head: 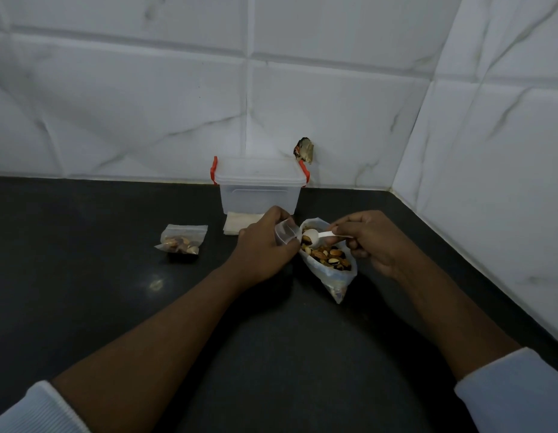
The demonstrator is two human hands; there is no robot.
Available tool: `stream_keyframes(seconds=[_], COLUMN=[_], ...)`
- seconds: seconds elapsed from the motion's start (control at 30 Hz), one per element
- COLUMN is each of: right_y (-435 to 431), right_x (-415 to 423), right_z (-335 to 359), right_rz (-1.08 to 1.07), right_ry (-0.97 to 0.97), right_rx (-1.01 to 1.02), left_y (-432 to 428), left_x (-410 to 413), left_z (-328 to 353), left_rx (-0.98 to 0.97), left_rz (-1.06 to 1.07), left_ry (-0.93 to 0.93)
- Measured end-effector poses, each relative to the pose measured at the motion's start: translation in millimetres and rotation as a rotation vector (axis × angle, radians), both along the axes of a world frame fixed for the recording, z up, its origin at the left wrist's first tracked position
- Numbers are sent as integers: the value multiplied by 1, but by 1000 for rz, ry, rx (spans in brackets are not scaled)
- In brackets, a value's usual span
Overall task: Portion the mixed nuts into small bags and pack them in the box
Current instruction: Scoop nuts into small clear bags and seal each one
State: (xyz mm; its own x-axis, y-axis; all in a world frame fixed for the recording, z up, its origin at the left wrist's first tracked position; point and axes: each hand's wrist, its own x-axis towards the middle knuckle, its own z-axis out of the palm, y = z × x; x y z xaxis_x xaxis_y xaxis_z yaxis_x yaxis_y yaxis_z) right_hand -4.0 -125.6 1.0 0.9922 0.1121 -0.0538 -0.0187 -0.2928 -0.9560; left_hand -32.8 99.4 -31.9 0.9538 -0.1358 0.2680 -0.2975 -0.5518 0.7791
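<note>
One small bag [285,234], seemingly empty, in left hand [265,245] beside spoon [312,237]

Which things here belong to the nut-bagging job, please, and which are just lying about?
Job: nut bag, spoon (right hand), small open bag (left hand), filled small bag, lidded box, white stack, perhaps spare bags.
Lying about: brownish object on the wall.
</note>
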Motion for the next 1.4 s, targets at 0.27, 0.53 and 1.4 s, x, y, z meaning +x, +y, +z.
stream_keyframes(seconds=[0.27, 0.53, 1.4], right_y=[-11, -5, -4], right_x=[8, -3, -1], right_z=[-1, 11, 5], right_rz=[-21, 140, 127], right_ry=[152, -66, -494], right_rx=[300, 373, -739], left_y=[-1, 0, 2], left_x=[2, 1, 2], left_z=[0, 0, -2], left_rx=[18, 16, -14], left_rz=[11, 8, 9], left_ry=[14, 14, 6])
